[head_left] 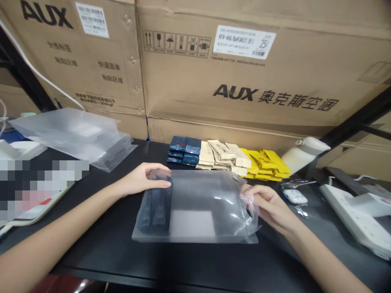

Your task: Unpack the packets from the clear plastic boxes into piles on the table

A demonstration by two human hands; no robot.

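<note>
The left hand (143, 179) lay flat, fingers stretched out and together, pressing on the upper left corner of a frosted plastic bag (195, 207) that rested on the black tabletop (100, 244) right in front of the person. The right hand (269, 207) was partly curled at the bag's right edge, its fingers pinching the loose plastic there; how far they reached inside the opening could not be told, since the film blurred them. Inside the bag, at its left end under the left hand, lay dark blue packets (155, 207), their print too dim to read through the plastic. Behind the bag, against the cardboard boxes (244, 81), sat a row of blue packets (184, 150), beige packets (221, 156) and yellow packets (265, 165). A stack of empty clear bags (76, 136) lay well apart at the left rear. To the right were a white power strip (354, 215) and a small white device (295, 196), the latter hard to identify. A pixelated patch hid what lay at the far left.
</note>
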